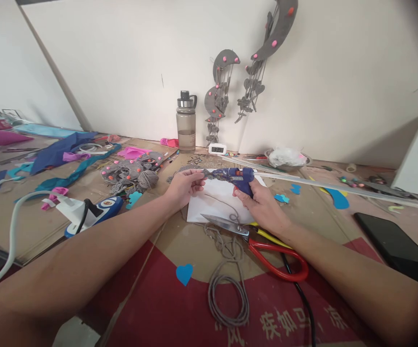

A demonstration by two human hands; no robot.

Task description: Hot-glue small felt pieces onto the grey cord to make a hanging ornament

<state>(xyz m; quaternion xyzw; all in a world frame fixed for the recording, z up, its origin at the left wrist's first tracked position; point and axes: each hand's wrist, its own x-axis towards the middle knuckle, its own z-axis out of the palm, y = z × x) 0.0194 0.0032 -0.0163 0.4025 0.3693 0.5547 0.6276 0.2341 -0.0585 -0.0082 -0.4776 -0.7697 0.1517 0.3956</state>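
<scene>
My right hand (261, 200) is wrapped round the handle of a blue hot glue gun (244, 179), which points left with a long clear glue stick out of its back. Its nozzle meets a small grey felt piece (206, 173), pinched in the fingertips of my left hand (187, 187). A white sheet of paper (198, 208) lies beneath both hands, and a grey cord (228, 296) trails from it into a coil nearer me. Beside the cord, red-handled scissors (277, 260) lie with blades pointing left. A blue heart cutout (184, 274) rests on the cardboard (151, 313).
A water bottle (186, 123) and a small digital clock (217, 149) stand by the wall, where grey moon hangings (226, 62) hang. At left are a power strip (100, 214) and grey yarn pieces (132, 173). A phone (397, 246) lies at right.
</scene>
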